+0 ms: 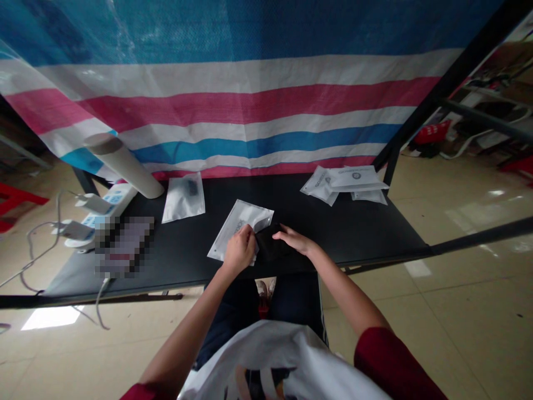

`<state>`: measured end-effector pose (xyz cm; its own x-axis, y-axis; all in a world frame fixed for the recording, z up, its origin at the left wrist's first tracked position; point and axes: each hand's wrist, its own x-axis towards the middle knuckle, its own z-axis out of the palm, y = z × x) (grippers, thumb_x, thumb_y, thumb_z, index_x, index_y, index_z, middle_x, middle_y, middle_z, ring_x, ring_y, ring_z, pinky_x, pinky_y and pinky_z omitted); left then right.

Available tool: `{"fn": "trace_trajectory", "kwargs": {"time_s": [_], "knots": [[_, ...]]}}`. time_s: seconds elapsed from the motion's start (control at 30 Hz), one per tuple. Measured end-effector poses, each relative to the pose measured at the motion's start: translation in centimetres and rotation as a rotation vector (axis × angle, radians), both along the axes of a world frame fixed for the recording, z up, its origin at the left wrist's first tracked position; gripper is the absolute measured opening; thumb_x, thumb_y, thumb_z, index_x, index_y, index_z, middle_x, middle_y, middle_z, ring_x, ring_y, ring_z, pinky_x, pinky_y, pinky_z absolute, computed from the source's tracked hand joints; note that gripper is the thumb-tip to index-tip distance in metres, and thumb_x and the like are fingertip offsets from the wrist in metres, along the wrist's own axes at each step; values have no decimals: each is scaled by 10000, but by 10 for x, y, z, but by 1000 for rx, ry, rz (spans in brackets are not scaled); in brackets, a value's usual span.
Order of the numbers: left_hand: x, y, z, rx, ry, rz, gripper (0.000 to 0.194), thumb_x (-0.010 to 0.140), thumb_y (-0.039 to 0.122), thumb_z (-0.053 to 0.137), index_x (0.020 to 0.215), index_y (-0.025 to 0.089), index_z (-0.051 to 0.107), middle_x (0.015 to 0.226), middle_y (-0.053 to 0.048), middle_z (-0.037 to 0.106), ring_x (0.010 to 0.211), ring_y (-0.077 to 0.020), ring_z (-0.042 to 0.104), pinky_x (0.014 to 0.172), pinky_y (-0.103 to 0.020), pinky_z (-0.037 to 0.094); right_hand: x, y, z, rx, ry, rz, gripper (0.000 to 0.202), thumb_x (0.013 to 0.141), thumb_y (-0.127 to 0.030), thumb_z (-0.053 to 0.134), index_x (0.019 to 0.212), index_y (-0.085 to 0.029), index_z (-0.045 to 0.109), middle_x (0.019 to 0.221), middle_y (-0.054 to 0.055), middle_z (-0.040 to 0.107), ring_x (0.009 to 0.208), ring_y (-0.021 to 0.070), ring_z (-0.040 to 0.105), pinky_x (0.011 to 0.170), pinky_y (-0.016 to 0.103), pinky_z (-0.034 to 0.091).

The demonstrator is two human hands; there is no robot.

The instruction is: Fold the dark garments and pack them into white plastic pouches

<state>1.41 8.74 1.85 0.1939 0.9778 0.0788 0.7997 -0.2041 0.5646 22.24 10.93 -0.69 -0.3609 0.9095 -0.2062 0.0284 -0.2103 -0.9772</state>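
Left hand (pixel 240 247): closed on one white pouch (pixel 227 233). Right hand (pixel 295 240): holding one black item (pixel 270 245). Packets (pixel 356 178), 2 o'clock: at least three. Silvery bag (pixel 182 204), 10 o'clock: one.

Bottle (pixel 131 169) behind the power strip (pixel 110 211), left of the flat pouch (pixel 184 198) on the table (pixel 366 228).

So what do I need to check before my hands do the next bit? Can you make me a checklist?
1. Left hand gripping the white bag: ok.
2. Right hand on the black thing: ok, fingers at its edge.
3. Bag's opening wide enough: cannot tell, it's too small to see.
4. Bag pile out of the way: ok, it's over to the right.
5. Phone away from your hands: ok, off to the left.
6. Phone cable tidy: not ok, it hangs over the table's front edge.
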Motion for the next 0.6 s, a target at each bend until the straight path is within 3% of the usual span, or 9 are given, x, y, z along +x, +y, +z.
{"fn": "trace_trajectory", "kwargs": {"time_s": [0.2,0.37,0.43,0.5,0.57,0.6], "knots": [[1,-6,19,-81,-177,-159,234,960,306,332,769,229,444,668,4,551,662,-161,570,612,-260,368,-16,20,-2,13,-103,-103,370,674,-380,789,981,-188,715,964,57,744,935,241,689,814,363,557],[14,-13,18,-123,-189,-208,237,959,288,339,755,225,442,666,1,540,655,-160,554,609,-265,361,-43,17,-12,-32,-5,-478,396,718,-496,711,914,-152,708,851,44,727,811,220,672,699,309,522],[15,-14,17,-64,-159,-197,233,963,284,339,767,227,452,696,-13,551,723,-180,569,650,-278,384,-45,14,-15,22,-43,-408,370,713,-495,713,841,-148,707,789,23,705,797,212,650,680,288,495],[15,-14,16,22,-120,-199,235,967,285,336,777,228,461,737,-33,569,801,-203,568,705,-298,406,-41,13,-15,55,-88,-222,330,692,-471,737,736,-148,690,712,-2,667,762,194,621,658,265,464],[15,-15,17,95,-106,-214,242,972,290,334,783,225,471,770,-50,583,834,-215,551,736,-318,418,-38,12,-14,-26,-80,-113,315,676,-454,755,690,-152,667,651,-21,629,707,169,593,616,244,431],[16,-15,17,121,-110,-219,246,973,291,335,782,222,475,777,-55,587,832,-217,543,742,-326,422,-38,12,-13,-97,-46,-123,312,679,-455,754,706,-157,662,644,-25,622,683,158,583,597,236,417]]}}
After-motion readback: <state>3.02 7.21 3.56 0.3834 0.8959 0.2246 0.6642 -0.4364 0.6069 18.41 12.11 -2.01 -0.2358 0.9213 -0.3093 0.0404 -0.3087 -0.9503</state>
